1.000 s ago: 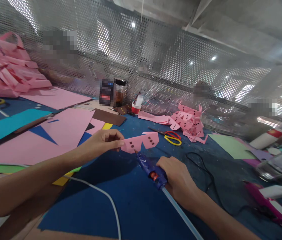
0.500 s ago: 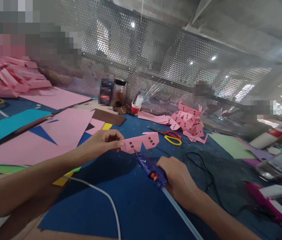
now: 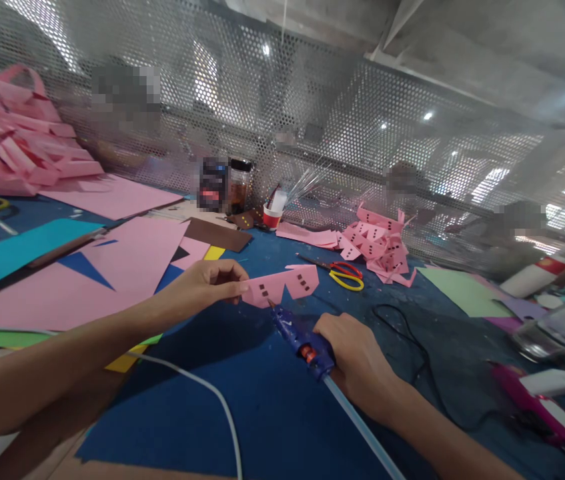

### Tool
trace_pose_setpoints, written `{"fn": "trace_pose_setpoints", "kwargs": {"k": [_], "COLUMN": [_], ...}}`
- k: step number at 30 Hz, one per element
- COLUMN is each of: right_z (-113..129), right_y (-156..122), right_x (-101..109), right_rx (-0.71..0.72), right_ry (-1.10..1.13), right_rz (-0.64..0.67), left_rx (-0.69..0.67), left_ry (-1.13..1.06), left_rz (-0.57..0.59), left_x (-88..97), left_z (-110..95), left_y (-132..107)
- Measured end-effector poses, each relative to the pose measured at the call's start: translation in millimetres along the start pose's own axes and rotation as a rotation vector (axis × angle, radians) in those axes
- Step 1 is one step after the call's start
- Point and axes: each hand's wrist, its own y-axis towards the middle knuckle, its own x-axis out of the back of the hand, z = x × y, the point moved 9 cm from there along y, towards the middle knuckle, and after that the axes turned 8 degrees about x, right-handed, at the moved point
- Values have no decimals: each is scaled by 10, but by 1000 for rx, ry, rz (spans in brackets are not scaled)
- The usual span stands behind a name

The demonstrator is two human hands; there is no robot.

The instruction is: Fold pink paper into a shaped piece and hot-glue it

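Observation:
My left hand (image 3: 215,283) pinches the left end of a pink paper cutout (image 3: 282,285), which has small dark squares on it and a notch in its lower edge. Held up above the blue tabletop, the cutout faces me. My right hand (image 3: 355,347) is wrapped round a blue hot glue gun (image 3: 302,343), and its fingers are partly hidden behind the gun. The nozzle tip is at the cutout's lower edge, left of the notch; whether it touches, I cannot tell. A long translucent glue stick (image 3: 359,420) sticks out of the gun's back.
Scissors (image 3: 346,275) lie beyond the cutout, near a pile of similar pink cutouts (image 3: 377,243). Pink sheets (image 3: 127,267) and a teal sheet (image 3: 27,250) cover the left side. A white cord (image 3: 202,381) crosses in front. A magenta glue gun (image 3: 537,407) lies right.

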Motion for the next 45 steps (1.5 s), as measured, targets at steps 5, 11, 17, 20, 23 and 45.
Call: {"fn": "trace_pose_setpoints", "kwargs": {"k": [5,11,17,20,23,45], "right_z": [-6,-25,-35,-34,-21,-238], "right_y": [-21,-13,-20,-25,-13,-57], "right_x": [-10,-17,-16,-30,-20,50], "right_rx": [-4,-5,-7,-8,-6,-394], "right_ry": [-8,-9,-5,-1,8,577], "right_rz": [5,12,6,18,21,-166], "left_rx": [9,14,20,13,14,79], "left_ry": [7,-16,-12,-1,-3,-145], "left_rz": [-2,1,-4,-1,-1,-65], "left_x": [-1,-8,0,-2,-4,42], "left_z": [-3,-3,-3,-16,-15,44], "left_y": [-13,-7,-17,-20,-21,11]}}
